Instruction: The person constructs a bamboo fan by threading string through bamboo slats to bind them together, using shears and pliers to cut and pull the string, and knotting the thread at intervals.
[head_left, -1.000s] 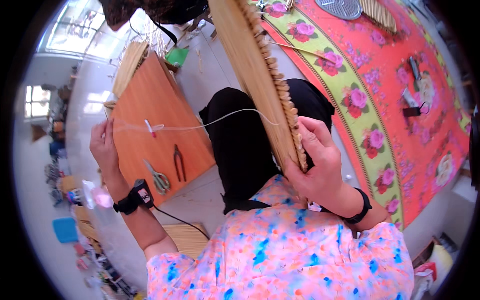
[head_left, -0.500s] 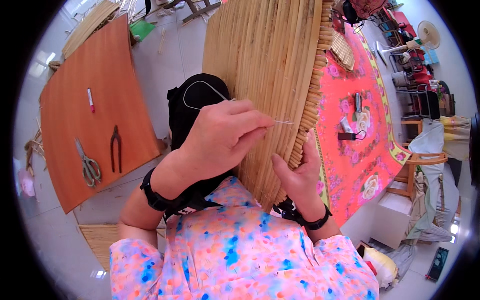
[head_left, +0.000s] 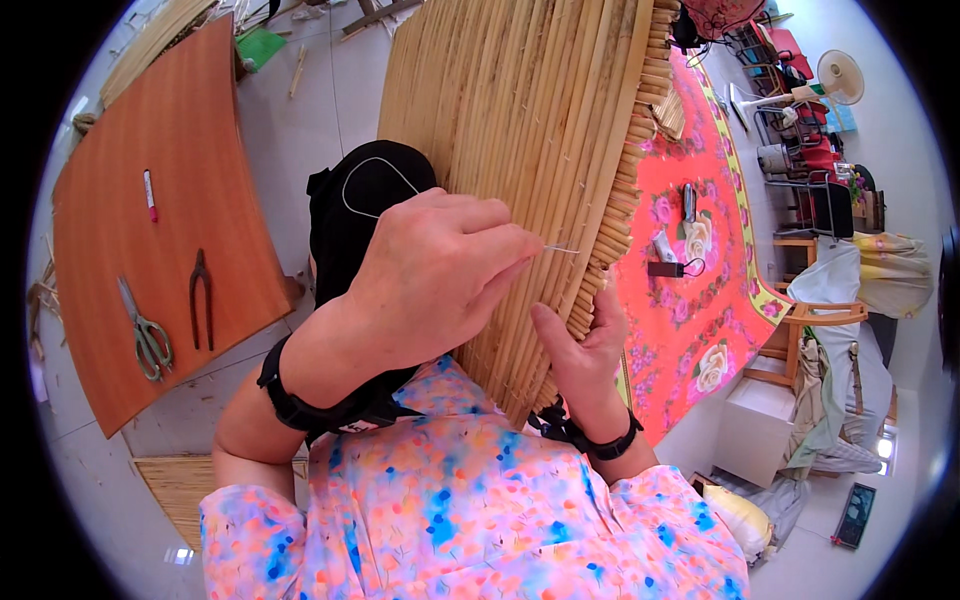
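Observation:
A panel of pale, straight reed stalks stands tilted before me, the uneven stalk ends along its right edge. My left hand is closed in a pinch on a thin pale thread. The thread's tip pokes past my fingertips over the panel's face. Behind the hand, the thread's loop curves over a black cloth on my leg. At the panel's lower right edge, my right hand grips with the thumb in front; its other fingers are partly hidden behind the stalk ends.
On the left, a brown board bears scissors, dark pincers and a marker. To the right, a red floral cloth carries a knife-like tool and a small dark block. Wooden chairs and a fan stand farther right.
The whole view has shifted slightly, so the surroundings sit farther left. My left hand keeps its pinch on the thread, and my right hand stays at the panel's edge.

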